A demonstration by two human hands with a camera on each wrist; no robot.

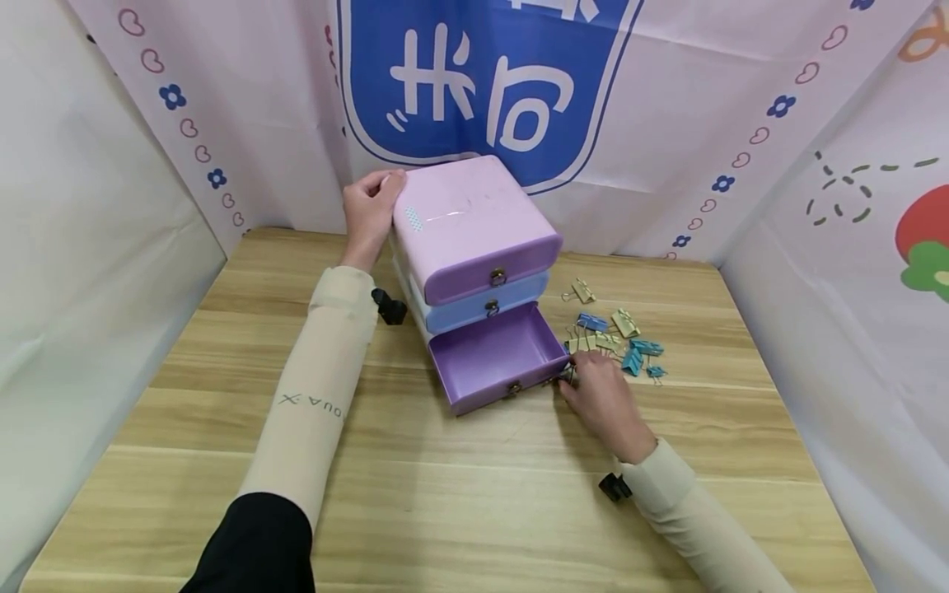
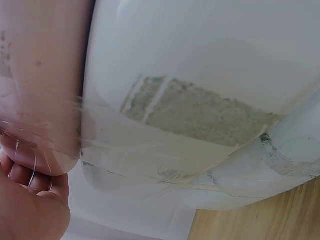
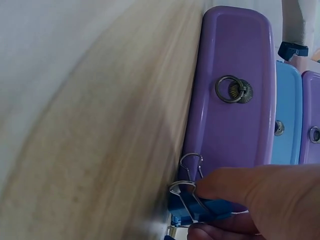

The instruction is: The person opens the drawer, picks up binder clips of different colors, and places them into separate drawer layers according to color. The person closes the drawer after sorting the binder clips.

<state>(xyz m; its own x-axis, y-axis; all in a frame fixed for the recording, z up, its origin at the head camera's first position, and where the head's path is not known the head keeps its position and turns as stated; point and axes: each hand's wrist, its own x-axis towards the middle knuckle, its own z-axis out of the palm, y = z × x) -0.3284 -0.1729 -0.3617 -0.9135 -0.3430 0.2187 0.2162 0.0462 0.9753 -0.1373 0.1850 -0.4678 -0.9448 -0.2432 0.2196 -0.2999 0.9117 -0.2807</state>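
Note:
A small three-tier drawer cabinet [image 1: 474, 210] with a pink top stands on the table. Its bottom purple drawer [image 1: 500, 362] is pulled out, and no contents show inside; the blue drawer [image 1: 482, 301] and upper purple drawer [image 1: 460, 282] are closed. My left hand [image 1: 368, 216] grips the cabinet's back left top edge, fingers curled at the pink end [image 2: 42, 150]. Beside the open drawer's front right corner, my right hand [image 1: 604, 399] pinches a blue binder clip [image 3: 217, 206] between thumb and fingers. The clip's wire handles point outward, low by the tabletop.
Several loose binder clips lie right of the cabinet, among them a yellowish clip [image 1: 625, 323], a blue clip [image 1: 591, 322] and a teal clip [image 1: 632, 362]. A printed cloth [image 1: 652, 165] hangs behind the wooden table [image 1: 445, 502]. White sheets flank both sides.

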